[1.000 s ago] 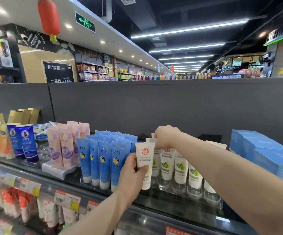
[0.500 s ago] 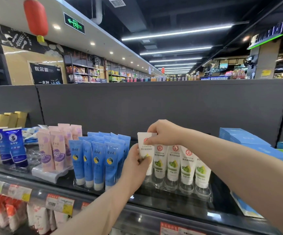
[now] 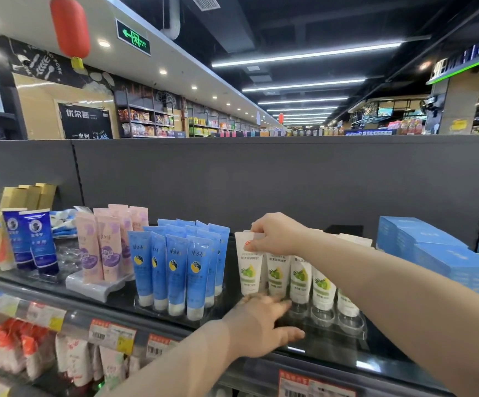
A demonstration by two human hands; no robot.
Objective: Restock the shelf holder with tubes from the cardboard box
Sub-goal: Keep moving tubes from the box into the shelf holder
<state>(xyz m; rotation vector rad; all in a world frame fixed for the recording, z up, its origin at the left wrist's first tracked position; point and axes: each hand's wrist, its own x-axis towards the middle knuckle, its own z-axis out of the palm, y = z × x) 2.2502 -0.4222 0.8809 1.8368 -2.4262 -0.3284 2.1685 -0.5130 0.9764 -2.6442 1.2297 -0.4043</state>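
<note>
A row of white tubes with green fruit labels stands cap-down in a clear plastic shelf holder (image 3: 347, 328) on the black top shelf. My right hand (image 3: 275, 234) pinches the crimped top of the leftmost white tube (image 3: 249, 270), which stands upright at the holder's left end. Below that tube my left hand (image 3: 261, 328) is blurred, its fingers spread over the holder's front edge and holding nothing. The other white tubes (image 3: 301, 279) run off to the right, partly behind my right forearm. No cardboard box shows.
Blue tubes (image 3: 175, 270) stand close to the left of the white row, then pink tubes (image 3: 103, 245) and dark blue tubes (image 3: 34, 242). Light blue cartons (image 3: 438, 253) sit at the right. A grey back panel (image 3: 261, 181) rises behind; price tags line the shelf edge.
My left hand has let go of the white tube and dropped to the holder's front edge. The tube now stands in the holder, with my right hand still on its top.
</note>
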